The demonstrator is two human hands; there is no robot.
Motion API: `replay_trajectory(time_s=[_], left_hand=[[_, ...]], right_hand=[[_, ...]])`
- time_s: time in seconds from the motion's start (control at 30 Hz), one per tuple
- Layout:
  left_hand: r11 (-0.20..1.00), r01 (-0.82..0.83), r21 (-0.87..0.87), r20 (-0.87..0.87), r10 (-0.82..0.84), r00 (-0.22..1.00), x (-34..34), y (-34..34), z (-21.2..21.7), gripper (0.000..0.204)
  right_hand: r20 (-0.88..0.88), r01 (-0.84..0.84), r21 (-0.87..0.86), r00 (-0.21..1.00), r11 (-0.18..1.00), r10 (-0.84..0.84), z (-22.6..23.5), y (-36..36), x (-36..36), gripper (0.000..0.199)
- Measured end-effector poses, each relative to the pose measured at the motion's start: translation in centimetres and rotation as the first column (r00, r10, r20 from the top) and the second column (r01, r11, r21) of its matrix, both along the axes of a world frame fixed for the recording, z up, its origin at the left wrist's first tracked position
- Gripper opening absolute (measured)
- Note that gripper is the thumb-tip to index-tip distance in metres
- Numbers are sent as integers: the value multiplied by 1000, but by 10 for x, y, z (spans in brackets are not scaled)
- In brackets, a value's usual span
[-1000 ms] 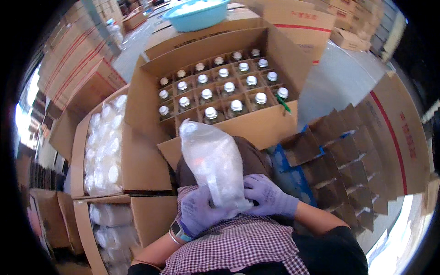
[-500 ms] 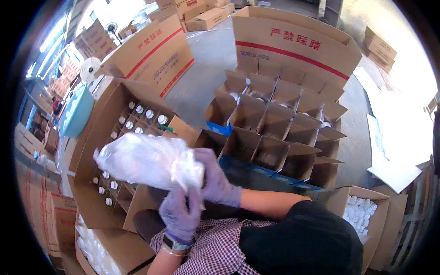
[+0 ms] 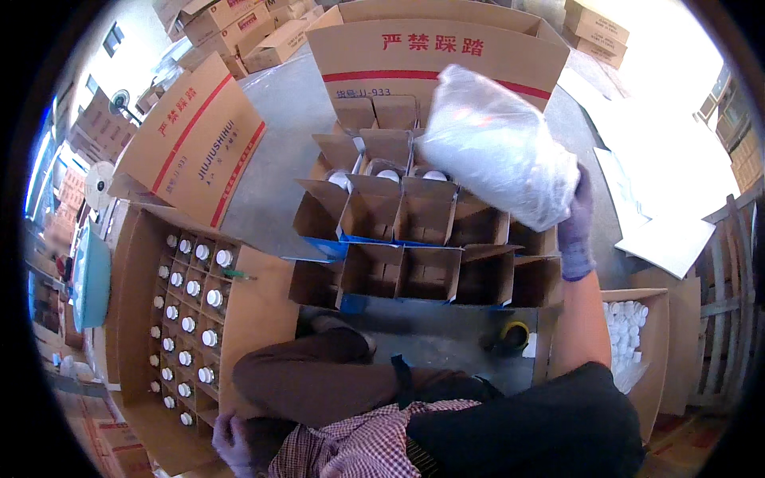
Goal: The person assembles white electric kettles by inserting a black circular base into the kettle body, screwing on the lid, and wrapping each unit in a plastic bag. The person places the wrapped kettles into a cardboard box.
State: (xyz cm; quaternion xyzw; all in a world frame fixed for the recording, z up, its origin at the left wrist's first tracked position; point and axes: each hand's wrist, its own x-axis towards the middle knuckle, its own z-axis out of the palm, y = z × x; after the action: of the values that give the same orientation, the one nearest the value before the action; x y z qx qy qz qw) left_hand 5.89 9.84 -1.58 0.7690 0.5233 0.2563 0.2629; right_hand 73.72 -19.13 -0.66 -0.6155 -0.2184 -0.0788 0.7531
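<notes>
My right hand [image 3: 578, 223], in a grey-purple glove, grips one end of a bulky white item wrapped in clear plastic [image 3: 498, 147]. The wrapped item hangs tilted above the right side of a cardboard divider grid [image 3: 398, 209]. Several grid cells have nothing visible in them; a few in the far rows hold things with rounded white tops [image 3: 388, 176]. Low at the left, beside my knee, is my left hand [image 3: 231, 446], gloved too. It is partly hidden and its fingers are not clear.
An open carton [image 3: 127, 334] of several white-capped bottles [image 3: 188, 324] stands at the left. White caps [image 3: 625, 327] fill a box on the right. A tape roll [image 3: 514, 334] lies by the grid. Large carton flaps [image 3: 446, 56] rise behind. A blue basin [image 3: 92, 279] sits far left.
The wrapped item has gone from in front of me, over the bottle carton, to the right above the divider grid. My left hand has let go of it and dropped to the lower left.
</notes>
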Motion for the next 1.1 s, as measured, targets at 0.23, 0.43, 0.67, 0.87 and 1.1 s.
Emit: replay_trajectory(time_s=[0.23, 0.43, 0.67, 0.87, 1.1], left_hand=[[994, -99, 47, 125, 93, 988, -16, 36, 14, 20], [996, -69, -53, 43, 71, 997, 2, 33, 10, 18], [950, -293, -109, -185, 270, 945, -38, 5, 37, 28], [853, -503, 137, -238, 521, 820, -156, -78, 52, 28], [457, -815, 356, -101, 886, 453, -261, -157, 96, 28]], right_hand=[[192, 242, -146, 958, 959, -213, 12, 20, 95, 61], [492, 407, -600, 867, 689, -84, -7, 149, 168, 75], [218, 233, -949, 972, 214, -90, -80, 266, 226, 89], [542, 481, -806, 833, 345, 106, -106, 341, 170, 66], [590, 292, -753, 695, 590, 409, -152, 300, 141, 45]])
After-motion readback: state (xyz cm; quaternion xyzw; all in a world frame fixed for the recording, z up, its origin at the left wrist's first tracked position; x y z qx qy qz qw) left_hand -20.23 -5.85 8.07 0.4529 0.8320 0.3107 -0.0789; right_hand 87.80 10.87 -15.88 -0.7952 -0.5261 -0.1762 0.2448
